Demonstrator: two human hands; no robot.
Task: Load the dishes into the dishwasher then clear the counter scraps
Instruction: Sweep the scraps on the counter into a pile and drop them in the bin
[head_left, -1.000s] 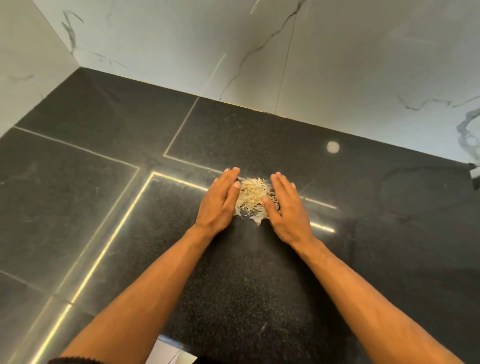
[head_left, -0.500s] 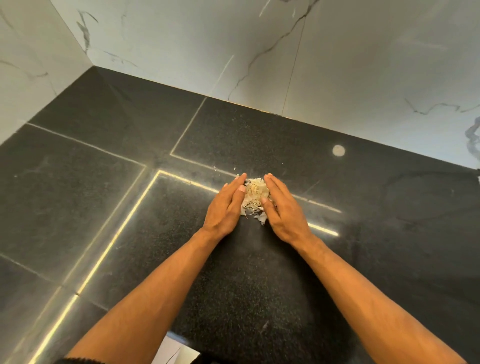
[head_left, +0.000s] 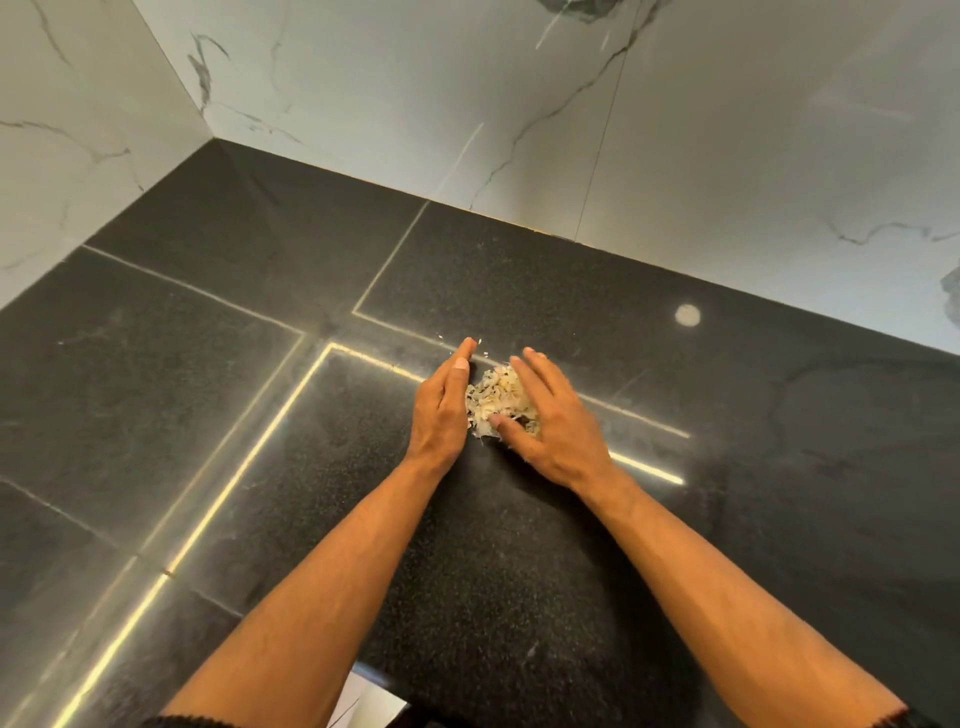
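A small heap of pale, flaky scraps (head_left: 497, 396) lies on the black speckled counter (head_left: 727, 493), squeezed between my two hands. My left hand (head_left: 442, 410) stands on its edge against the heap's left side, fingers straight and together. My right hand (head_left: 550, 421) lies over the heap's right side with straight fingers and its thumb pressed into the near edge of the scraps. A few loose flakes (head_left: 483, 353) sit just beyond my left fingertips. No dishes or dishwasher are in view.
White marble walls (head_left: 675, 156) meet in a corner at the far left and border the counter behind. Bright light strips reflect on the counter (head_left: 260, 452). A round pale spot (head_left: 687, 315) marks the counter at the far right. Something white (head_left: 363, 701) shows below the counter's near edge.
My hands have pushed the scraps into a tighter heap. My right hand has slid over the heap's right side, and the view has tilted upward.
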